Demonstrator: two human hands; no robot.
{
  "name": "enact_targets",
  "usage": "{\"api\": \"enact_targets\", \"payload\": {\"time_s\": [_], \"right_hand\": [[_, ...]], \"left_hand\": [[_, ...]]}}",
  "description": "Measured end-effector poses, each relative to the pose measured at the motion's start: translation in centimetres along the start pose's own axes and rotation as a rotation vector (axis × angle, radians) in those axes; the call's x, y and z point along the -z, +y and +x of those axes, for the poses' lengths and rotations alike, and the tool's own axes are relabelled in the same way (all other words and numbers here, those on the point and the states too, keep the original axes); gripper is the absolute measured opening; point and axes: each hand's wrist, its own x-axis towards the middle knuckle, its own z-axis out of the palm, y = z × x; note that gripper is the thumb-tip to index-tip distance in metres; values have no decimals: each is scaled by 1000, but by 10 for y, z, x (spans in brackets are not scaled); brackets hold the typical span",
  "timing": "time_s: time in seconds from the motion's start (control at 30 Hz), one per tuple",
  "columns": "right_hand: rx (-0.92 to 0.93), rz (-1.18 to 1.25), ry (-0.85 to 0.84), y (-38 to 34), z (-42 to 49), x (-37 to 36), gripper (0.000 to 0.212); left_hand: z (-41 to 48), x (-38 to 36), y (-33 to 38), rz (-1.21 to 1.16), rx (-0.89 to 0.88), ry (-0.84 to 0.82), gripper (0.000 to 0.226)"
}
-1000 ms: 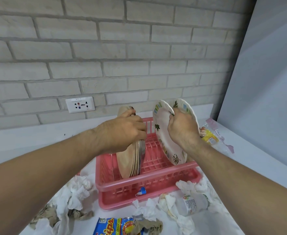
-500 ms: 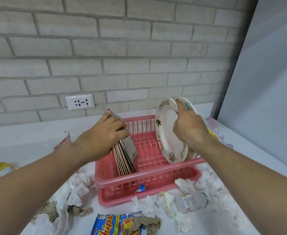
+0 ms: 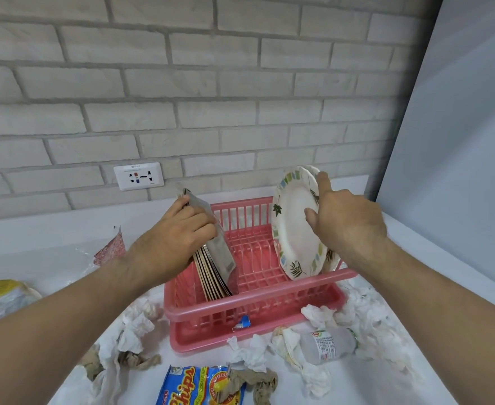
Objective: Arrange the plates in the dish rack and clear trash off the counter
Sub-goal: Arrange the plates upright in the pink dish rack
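left hand (image 3: 176, 247): curled over the tilted brown plates (image 3: 215, 270), centre frame, in the dish rack (image 3: 258, 306).
right hand (image 3: 348, 229): loose, forefinger and thumb steadying the floral plate (image 3: 293, 232), centre right.
risk: if released, the leaning brown plates may slide flat and the floral plate may tip.
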Motion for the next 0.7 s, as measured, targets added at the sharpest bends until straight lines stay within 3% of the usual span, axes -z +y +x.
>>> {"api": "enact_targets", "payload": {"time_s": [0.1,0.17,0.27,0.4,0.7], "right_hand": [[153,57,83,-7,-15,14,45],[404,203,-29,-20,-39,12,42],[691,296,-250,-38,-67,-15,56],[711,316,-410,-38,-71,-60,67],[708,325,-244,-34,-74,-82,49]], "left_hand": [[1,0,0,10,3,-17,44],[1,-1,1,23,11,-31,46],[2,0,2,44,19,-60,50],[2,1,4,49,19,-70,50],[3,-2,8,73,32,-52,52]]}}
